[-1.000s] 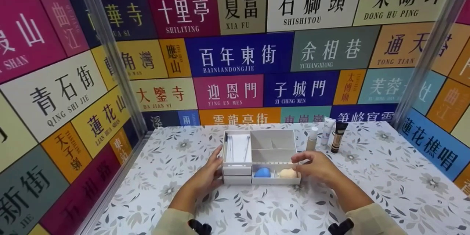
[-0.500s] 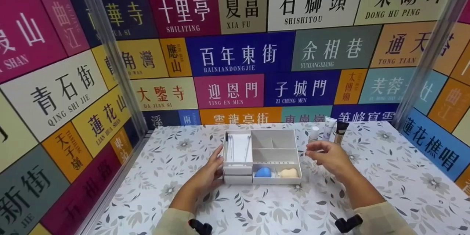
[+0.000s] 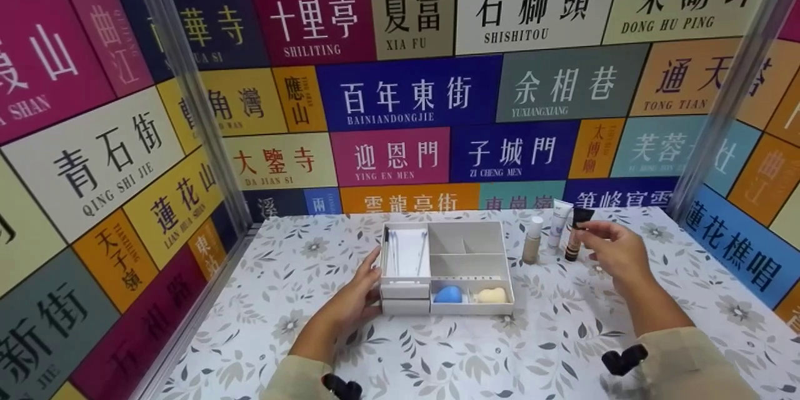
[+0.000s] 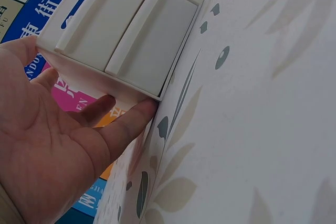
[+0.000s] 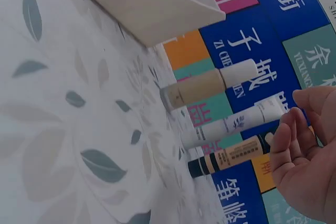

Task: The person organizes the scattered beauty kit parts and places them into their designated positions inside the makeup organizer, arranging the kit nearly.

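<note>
A white cosmetics organizer (image 3: 465, 239) stands on the table. My left hand (image 3: 355, 290) rests against its left side; in the left wrist view, extended fingers (image 4: 123, 124) touch the wall beside two small drawers (image 4: 149, 45). A blue makeup sponge (image 3: 447, 294) and a cream-coloured one (image 3: 492, 295) sit in its front compartment. Thin sticks lie over white material (image 3: 407, 250) at the upper left. My right hand (image 3: 619, 250) is at the upper part of a black-and-tan cosmetic tube (image 3: 571, 245), which stands upright. In the right wrist view, loosely bent fingers (image 5: 283, 142) overlap the tube's top end.
A white-capped foundation bottle (image 3: 531, 242) and a white tube (image 3: 556, 225) stand between the organizer and the black-and-tan tube. A leaf-patterned cloth (image 3: 475, 356) covers the table. Colourful lettered panels (image 3: 406, 94) rise behind, with metal posts (image 3: 187, 87) at the corners.
My right hand has left the organizer's right front corner and moved right and back, past the foundation bottle, to the black-and-tan tube. My left hand stays against the organizer.
</note>
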### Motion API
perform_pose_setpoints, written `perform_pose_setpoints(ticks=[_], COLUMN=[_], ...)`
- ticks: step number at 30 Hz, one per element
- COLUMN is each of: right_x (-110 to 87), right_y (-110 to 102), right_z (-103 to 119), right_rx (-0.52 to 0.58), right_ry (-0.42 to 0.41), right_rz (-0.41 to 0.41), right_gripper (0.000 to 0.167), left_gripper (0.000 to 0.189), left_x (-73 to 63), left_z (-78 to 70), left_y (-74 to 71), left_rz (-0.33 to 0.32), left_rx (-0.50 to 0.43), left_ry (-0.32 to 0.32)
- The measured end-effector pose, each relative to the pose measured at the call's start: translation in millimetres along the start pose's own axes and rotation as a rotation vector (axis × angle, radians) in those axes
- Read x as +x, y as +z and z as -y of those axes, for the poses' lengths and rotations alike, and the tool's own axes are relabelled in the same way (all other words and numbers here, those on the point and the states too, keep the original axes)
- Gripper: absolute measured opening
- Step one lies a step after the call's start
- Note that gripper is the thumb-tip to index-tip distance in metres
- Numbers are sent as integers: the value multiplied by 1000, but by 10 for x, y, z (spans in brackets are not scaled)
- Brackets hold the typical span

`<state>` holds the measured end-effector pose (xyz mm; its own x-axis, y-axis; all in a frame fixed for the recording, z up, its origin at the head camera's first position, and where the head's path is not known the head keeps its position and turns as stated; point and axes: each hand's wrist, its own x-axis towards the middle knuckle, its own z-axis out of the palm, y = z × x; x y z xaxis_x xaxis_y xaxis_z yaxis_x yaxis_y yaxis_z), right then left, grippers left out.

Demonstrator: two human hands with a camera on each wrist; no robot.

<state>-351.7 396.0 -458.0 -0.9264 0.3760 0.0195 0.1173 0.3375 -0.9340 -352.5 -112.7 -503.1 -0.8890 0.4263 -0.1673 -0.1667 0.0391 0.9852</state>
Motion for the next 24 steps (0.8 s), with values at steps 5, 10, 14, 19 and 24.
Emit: perform_pose_setpoints(ticks=[5, 10, 14, 19, 24], right_x=[141, 248, 320, 403, 446], right_y=[-117, -150, -116, -54, -5], right_z=[-73, -125, -147, -172, -200], right_rx=[9, 7, 12, 36, 5], right_ry=[37, 62, 100, 86, 24], right_rz=[-54, -35, -13, 16, 59], right_gripper=[59, 66, 70, 76, 84], left_gripper=[58, 57, 56, 56, 59], left_x=[0, -1, 2, 1, -2], left_z=[-4, -18, -23, -10, 6], left_y=[-1, 1, 4, 1, -4], left_rz=[-15, -14, -14, -6, 2], left_rx=[1, -6, -9, -17, -19], left_ry=[-24, -29, -29, -19, -4])
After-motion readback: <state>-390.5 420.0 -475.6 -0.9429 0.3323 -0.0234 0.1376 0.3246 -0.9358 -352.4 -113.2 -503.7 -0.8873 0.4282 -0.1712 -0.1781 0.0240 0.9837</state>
